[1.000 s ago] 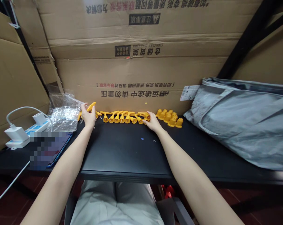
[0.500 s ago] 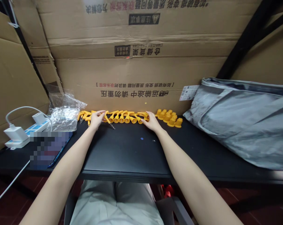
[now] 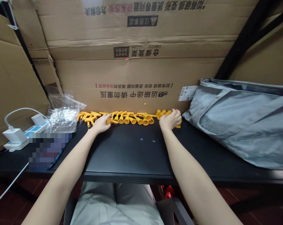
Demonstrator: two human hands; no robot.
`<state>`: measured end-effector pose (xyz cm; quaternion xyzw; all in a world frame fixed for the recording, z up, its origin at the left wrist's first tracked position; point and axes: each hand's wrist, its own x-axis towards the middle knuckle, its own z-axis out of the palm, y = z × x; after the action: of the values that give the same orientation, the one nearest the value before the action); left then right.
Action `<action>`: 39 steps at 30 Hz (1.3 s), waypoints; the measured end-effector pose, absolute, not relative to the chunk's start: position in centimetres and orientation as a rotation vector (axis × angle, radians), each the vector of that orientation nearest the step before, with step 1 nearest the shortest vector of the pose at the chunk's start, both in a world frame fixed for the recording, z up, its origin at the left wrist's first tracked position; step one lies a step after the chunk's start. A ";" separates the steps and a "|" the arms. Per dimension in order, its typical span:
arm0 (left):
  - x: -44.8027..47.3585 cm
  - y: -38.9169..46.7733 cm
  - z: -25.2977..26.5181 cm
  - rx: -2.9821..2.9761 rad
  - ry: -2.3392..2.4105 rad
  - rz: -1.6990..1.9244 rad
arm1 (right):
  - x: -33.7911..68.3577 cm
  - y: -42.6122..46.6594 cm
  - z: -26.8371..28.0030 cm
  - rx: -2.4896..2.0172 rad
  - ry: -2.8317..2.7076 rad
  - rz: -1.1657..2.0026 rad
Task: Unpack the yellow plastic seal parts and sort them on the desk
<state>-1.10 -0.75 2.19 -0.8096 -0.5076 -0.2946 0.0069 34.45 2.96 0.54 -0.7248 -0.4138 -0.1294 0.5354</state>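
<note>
Near the left of the row, my left hand (image 3: 103,123) is closed on a yellow spring-ended piece (image 3: 109,120), a plastic stem whose metal coil points right. More yellow branching pieces (image 3: 88,117), some with thin wire coils, lie left of that hand. Between my hands runs a row of yellow funnel-shaped pieces (image 3: 132,120), wide mouths towards me. My right hand (image 3: 170,120) reaches over the group of small yellow plastic cups (image 3: 163,112) at the right end, its fingers curled down among them. What those fingers grip is hidden.
A cardboard sheet (image 3: 132,72) stands behind the black table (image 3: 122,153). To the left are a clear plastic bag (image 3: 64,115), a white power strip (image 3: 36,128) with plugs, and a pixelated flat object (image 3: 50,150). A grey fabric bag (image 3: 237,125) sits on the right.
My right hand has left the funnel row and moved right onto the cups. My left hand has shifted slightly right and down with the spring-ended piece, which now lies more level.
</note>
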 end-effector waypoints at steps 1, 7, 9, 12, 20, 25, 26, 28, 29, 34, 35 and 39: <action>-1.1 -0.9 2.3 -2.521 -1.589 -0.833 | 34.6 2.7 0.5 -1.766 -0.926 -0.302; -0.5 -1.4 3.0 -2.430 -1.630 -0.667 | 35.5 2.4 0.1 -1.965 -0.686 -0.137; -0.4 -1.5 3.3 -2.420 -1.639 -0.721 | 35.7 2.5 0.1 -2.029 -0.679 -0.054; -0.2 -1.8 3.6 -2.416 -1.672 -0.799 | 35.8 2.8 -0.1 -2.142 -0.746 0.067; -0.3 -2.2 3.6 -2.391 -1.692 -0.897 | 35.7 3.2 -0.8 -2.250 -0.977 0.063; -0.3 -2.2 3.6 -2.368 -1.716 -0.905 | 33.6 2.5 0.6 -2.163 -1.270 -0.124; -0.3 -2.2 3.6 -2.368 -1.717 -0.897 | 32.8 2.3 1.0 -2.093 -1.363 -0.187; -0.3 -2.2 3.6 -2.370 -1.717 -0.883 | 31.1 1.9 1.8 -1.916 -1.552 -0.286; -0.3 -2.2 3.6 -2.371 -1.714 -0.877 | 30.3 1.6 2.2 -1.805 -1.643 -0.332; -0.4 -2.0 3.4 -2.361 -1.697 -0.888 | 26.9 0.5 3.2 -1.373 -1.932 -0.479; -0.4 -2.0 3.4 -2.359 -1.696 -0.894 | 26.5 0.3 3.3 -1.331 -1.977 -0.485; -0.3 -2.1 3.4 -2.379 -1.689 -0.918 | 25.4 -0.3 3.2 -1.273 -2.112 -0.495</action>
<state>-0.35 -2.11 3.40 -0.7771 -0.5517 -0.3000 0.0415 25.39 -0.28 3.19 -0.4814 -0.7989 -0.1874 0.3081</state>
